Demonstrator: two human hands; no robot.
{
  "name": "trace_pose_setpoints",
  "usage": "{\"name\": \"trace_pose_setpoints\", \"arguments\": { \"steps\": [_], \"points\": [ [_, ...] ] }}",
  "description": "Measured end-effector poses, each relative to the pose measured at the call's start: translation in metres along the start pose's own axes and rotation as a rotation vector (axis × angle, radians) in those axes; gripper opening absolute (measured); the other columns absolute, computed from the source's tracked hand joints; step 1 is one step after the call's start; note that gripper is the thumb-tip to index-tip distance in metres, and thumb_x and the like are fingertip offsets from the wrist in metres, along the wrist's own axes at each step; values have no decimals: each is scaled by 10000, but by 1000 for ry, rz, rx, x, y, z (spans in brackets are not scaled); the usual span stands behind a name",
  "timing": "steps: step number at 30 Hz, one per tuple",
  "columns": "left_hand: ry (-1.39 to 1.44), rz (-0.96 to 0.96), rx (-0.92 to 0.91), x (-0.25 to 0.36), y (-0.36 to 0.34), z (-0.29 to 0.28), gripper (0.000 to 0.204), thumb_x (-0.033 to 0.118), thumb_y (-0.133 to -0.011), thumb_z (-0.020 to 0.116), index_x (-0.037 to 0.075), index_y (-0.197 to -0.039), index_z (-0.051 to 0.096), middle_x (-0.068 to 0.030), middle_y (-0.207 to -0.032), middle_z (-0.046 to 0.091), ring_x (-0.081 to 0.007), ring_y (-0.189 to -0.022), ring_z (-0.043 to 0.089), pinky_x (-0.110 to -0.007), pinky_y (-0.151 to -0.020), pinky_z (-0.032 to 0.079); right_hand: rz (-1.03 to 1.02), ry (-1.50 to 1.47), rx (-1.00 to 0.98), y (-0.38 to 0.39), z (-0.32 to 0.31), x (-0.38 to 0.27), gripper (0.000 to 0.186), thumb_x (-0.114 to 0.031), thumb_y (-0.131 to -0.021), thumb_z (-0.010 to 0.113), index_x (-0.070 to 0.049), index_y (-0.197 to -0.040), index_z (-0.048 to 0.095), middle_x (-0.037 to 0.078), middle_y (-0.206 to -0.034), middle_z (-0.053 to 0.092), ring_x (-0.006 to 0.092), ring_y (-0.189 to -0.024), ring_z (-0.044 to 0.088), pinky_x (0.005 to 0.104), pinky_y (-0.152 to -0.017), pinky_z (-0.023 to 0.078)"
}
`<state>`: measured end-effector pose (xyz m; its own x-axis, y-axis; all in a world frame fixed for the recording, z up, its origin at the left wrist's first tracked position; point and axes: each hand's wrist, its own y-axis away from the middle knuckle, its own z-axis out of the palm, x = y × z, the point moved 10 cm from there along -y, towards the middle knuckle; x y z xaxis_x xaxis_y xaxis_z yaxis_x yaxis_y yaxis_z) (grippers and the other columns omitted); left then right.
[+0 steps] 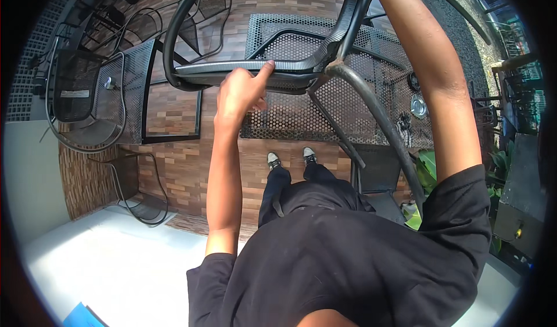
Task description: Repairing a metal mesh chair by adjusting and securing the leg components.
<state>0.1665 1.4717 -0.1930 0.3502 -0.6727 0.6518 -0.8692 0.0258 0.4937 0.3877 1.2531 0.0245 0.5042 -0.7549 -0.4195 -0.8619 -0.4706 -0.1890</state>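
Note:
A black metal-framed chair [249,66] is raised in front of me, tilted, above a perforated metal table [325,121]. My left hand [239,95] grips the near edge of its ribbed seat, thumb on top and fingers curled underneath. The chair's curved tube frame [371,98] sweeps down on the right, close to my body. My right arm [432,54] reaches up along the chair's far right side and leaves the picture at the top, so the right hand is out of sight.
On the table's right side lie a round metal ashtray [418,105] and small dark items. Another perforated table [136,89] stands left, with a mesh chair [75,89] beside it. A further chair [142,193] is by the lower left wall. Green plants [427,164] grow at right.

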Motion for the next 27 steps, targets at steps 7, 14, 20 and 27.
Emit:
{"name": "trace_pose_setpoints", "arguments": {
  "steps": [7,14,20,27],
  "points": [
    [-235,207,54,19,1,-14,716,610,-958,548,13,-589,686,-91,-545,671,-185,-524,687,-341,-612,568,-94,696,357,33,15,-21,538,-337,-852,741,-174,-1348,611,113,-1238,651,321,-1143,619,451,-979,489],
    [-217,406,-340,71,50,80,592,490,-956,595,13,-617,685,-107,-533,665,-211,-562,710,-361,-687,571,-119,786,356,154,-22,-5,527,-392,-878,719,-148,-1337,628,144,-1343,568,361,-1269,526,487,-1051,440],
    [-216,696,-591,100,101,270,412,383,-931,662,-25,-929,719,-182,-749,679,-267,-701,664,-423,-682,509,175,813,40,354,-20,57,484,-436,-931,651,-169,-1331,603,183,-1339,583,376,-1270,533,488,-1043,445],
    [-28,917,-610,155,145,505,320,261,-919,678,-26,-1058,696,-242,-1055,701,-372,-1032,673,-457,-902,515,582,466,-96,654,22,179,559,-426,-942,659,-179,-1434,558,163,-1481,487,351,-1378,433,495,-1114,367]
  ]
}}
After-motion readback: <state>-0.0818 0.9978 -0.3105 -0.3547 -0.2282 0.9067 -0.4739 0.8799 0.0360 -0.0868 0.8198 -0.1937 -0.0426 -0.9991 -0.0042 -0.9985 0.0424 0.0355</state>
